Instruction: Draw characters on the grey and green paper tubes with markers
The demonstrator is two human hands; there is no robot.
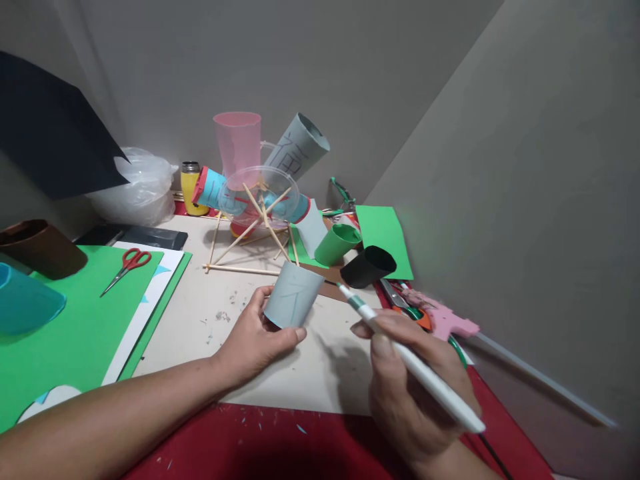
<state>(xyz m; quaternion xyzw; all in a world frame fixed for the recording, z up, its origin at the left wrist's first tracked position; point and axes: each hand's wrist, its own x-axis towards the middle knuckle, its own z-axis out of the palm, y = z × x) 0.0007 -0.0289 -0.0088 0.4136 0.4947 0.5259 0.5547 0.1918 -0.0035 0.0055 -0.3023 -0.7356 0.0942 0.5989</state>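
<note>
My left hand [260,343] grips a light grey-blue paper tube [294,297] low down, thumb across its front. Faint teal strokes mark the side of the tube that faces me. Closed around a white marker pen [425,377] with a green band is my right hand [417,387]. The pen's tip points at the tube from the right, a short gap away. Behind the tube stands a frame of wooden sticks [243,270] bearing a clear plastic wheel with several cups on it, among them a pink cup [239,147] and a grey tube with dark writing [297,147].
Red-handled scissors [134,259] lie on green paper [100,313] at left, near brown [55,250] and blue tubes [30,300]. Green [336,245] and black tubes [369,267] are behind the pen. A pink glue gun [447,322] with a long glue stick lies at right.
</note>
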